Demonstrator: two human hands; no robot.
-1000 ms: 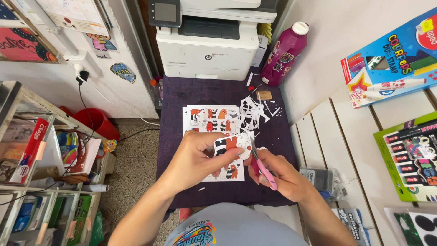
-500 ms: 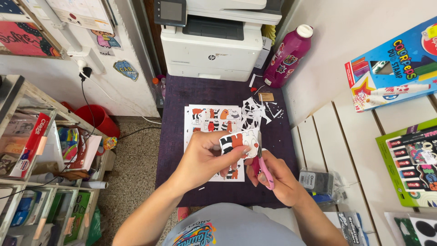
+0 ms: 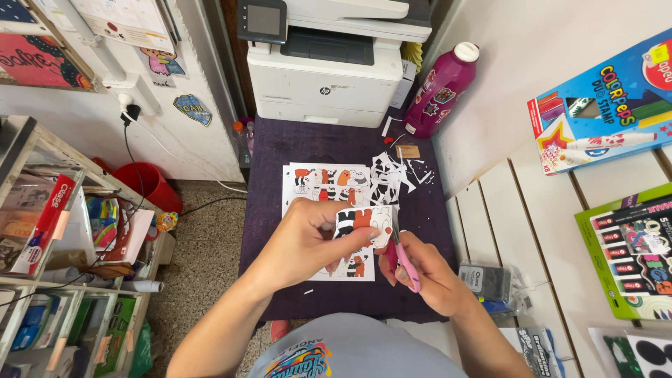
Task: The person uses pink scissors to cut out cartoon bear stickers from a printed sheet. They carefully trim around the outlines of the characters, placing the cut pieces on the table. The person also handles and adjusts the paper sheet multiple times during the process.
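Head view: while the person looks down, both hands meet over the dark purple tabletop [image 3: 280,210].
Left hand [image 3: 308,241]: fingers pinched shut on a cartoon cut-out [image 3: 360,222].
Right hand [image 3: 427,276]: fingers curled through pink scissors [image 3: 402,259], blades at the cut-out's edge.
Beneath: printed sticker sheet [image 3: 325,178], white paper scraps [image 3: 395,175].
Packages: magenta bottle [image 3: 441,91] beside the white printer [image 3: 336,63]; colourful marker box [image 3: 609,112] on the right wall; green pen box [image 3: 630,252] below it.

left hand [image 3: 308,241]: grip pinched | right hand [image 3: 420,276]: grip curled closed
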